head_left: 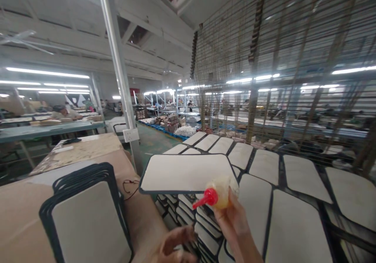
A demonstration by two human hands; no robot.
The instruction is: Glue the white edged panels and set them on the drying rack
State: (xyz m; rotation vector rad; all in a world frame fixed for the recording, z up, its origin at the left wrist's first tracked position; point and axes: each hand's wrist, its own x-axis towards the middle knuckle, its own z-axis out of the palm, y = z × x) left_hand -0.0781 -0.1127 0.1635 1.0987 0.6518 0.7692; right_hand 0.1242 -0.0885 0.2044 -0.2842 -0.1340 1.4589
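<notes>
My right hand (233,216) is wrapped round a translucent squeeze bottle (222,194) of yellowish content, its red nozzle pointing left and slightly down. Right behind the bottle lies a cream panel with a dark edge (182,173), on top of the stacked panels. My left hand (179,244) is low in the middle, fingers apart and curved, with nothing in it. To its left, a pile of dark-edged cream panels (88,220) rests on the brown-covered table (141,216).
Rows of stacked cream panels (296,224) fill the right side. A metal post with a socket box (131,135) rises beyond the table. A wire rack (235,59) stands behind the panels. People sit at distant tables on the left.
</notes>
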